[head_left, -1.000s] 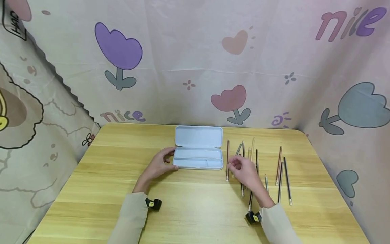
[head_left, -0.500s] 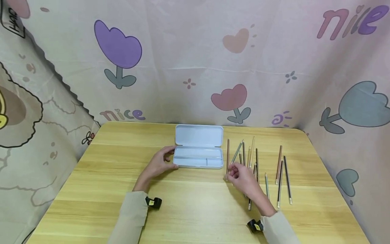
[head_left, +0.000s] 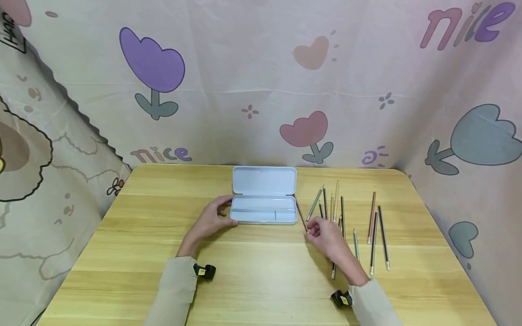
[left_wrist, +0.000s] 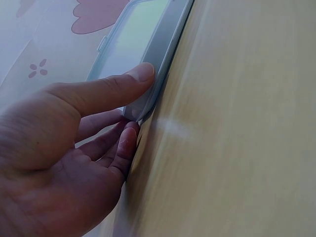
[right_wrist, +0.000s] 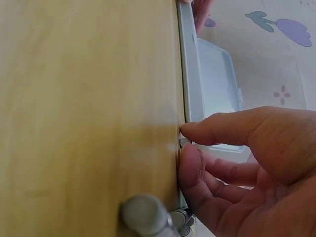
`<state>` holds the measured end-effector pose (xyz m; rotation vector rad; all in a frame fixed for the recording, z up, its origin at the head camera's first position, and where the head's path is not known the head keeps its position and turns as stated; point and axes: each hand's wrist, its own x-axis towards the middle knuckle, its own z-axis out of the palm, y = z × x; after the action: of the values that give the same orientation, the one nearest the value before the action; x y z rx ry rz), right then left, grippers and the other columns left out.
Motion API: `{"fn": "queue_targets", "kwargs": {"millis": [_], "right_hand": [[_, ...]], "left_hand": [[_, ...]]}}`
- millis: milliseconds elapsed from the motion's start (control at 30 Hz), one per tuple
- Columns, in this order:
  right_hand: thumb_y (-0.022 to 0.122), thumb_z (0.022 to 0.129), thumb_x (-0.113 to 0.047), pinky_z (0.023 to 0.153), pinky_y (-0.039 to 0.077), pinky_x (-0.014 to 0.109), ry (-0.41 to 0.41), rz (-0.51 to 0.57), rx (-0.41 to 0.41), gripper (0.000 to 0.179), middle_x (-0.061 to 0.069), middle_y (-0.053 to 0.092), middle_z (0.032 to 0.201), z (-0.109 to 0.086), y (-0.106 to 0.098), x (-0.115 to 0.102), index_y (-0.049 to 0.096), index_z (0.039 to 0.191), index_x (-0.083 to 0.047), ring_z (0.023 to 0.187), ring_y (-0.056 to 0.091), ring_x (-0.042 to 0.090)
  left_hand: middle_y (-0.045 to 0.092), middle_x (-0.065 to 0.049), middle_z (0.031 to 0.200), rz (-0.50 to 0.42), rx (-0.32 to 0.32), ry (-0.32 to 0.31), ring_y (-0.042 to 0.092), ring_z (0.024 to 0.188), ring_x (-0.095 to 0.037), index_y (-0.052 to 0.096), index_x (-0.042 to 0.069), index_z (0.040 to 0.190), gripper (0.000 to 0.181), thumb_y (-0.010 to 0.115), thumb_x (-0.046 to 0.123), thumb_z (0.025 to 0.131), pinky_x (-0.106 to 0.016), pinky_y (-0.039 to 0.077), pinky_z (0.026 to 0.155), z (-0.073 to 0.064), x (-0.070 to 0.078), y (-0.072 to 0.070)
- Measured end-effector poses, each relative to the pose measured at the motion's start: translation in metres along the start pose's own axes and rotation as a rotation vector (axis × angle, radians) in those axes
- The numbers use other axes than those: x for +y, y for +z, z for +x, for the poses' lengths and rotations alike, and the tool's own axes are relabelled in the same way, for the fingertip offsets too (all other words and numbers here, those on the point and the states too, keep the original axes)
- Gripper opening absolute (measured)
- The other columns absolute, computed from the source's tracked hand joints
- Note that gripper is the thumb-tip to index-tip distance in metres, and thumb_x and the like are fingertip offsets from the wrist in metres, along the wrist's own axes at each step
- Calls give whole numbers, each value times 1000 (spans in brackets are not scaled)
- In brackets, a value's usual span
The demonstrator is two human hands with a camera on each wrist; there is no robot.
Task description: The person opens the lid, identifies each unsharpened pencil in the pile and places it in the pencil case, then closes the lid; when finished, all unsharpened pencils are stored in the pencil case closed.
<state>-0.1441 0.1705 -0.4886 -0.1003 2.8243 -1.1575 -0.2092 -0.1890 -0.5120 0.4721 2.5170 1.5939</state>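
Note:
A pale blue pencil case (head_left: 254, 218) lies with its lid (head_left: 264, 181) raised, its compartments bare. My left hand (head_left: 210, 219) holds the case's left end, thumb along the front rim and fingers around the side; the left wrist view shows the thumb on the case wall (left_wrist: 157, 74). Just right of the case, my right hand (head_left: 330, 240) pinches a reddish-brown pencil (head_left: 301, 212) near its eraser end. That pencil slants, its far end by the case's right hinge. In the right wrist view the pencil's end (right_wrist: 184, 142) shows between thumb and forefinger.
Several loose pencils lie beyond and beside the right hand, including a green pencil (head_left: 315, 203). Farther right are another reddish-brown pencil (head_left: 372, 217) and a dark pencil (head_left: 384, 237). A patterned cloth (head_left: 228, 90) hangs behind the wooden table (head_left: 155, 199).
My right hand has moved toward the near end of the reddish-brown pencil and pinched it. The pencil has turned, its far end swinging left to the case. My left hand stays put.

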Motion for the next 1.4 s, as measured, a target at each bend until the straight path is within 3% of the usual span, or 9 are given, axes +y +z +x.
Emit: {"fn": "queue_targets", "kwargs": {"millis": [467,733,900,1000,1133,1267,1400], "right_hand": [[72,81,3,63,54,23,27,-41,27,17,0,66,80,1,-5,1,71,97,-1,71,62,13],[70,80,0,56,51,26,8,-75,64,17,0,66,78,0,-24,7,73,97,-1,67,60,14],[65,87,-1,50,47,25,12,46,74,21,6,67,85,2,-45,17,73,105,0,67,64,19],[62,90,1,44,43,24,11,131,123,22,13,71,92,3,-56,24,73,109,0,67,69,26],[63,95,0,43,41,24,-4,157,204,19,21,73,99,5,-64,31,74,111,0,73,72,33],[65,99,-5,55,53,26,8,188,211,19,21,73,104,6,-67,34,74,114,-1,84,73,33],[68,99,-10,79,59,31,53,280,198,22,18,72,114,6,-69,35,73,119,-3,96,72,28]], "left_hand": [[55,-23,142,8,2,4,54,119,-37,49,-3,148,81,89,7,77,-49,48,96,-2,-1,-2],[55,-22,141,14,1,14,54,121,-37,50,-3,147,81,89,6,77,-49,48,96,0,-2,-1],[54,-22,143,10,-7,17,53,122,-39,49,-3,148,81,89,7,78,-53,47,98,2,2,0],[54,-23,143,8,-7,19,53,122,-39,48,-3,148,80,88,6,79,-55,47,98,2,2,0],[54,-23,143,5,-7,12,53,121,-39,49,-3,148,80,88,6,79,-53,47,98,2,2,-1],[54,-22,142,12,-3,1,53,121,-38,49,-3,148,80,88,6,78,-50,47,97,1,1,-1],[54,-22,142,21,-5,0,53,122,-38,49,-2,148,80,88,6,78,-51,47,98,1,-1,0]]}}
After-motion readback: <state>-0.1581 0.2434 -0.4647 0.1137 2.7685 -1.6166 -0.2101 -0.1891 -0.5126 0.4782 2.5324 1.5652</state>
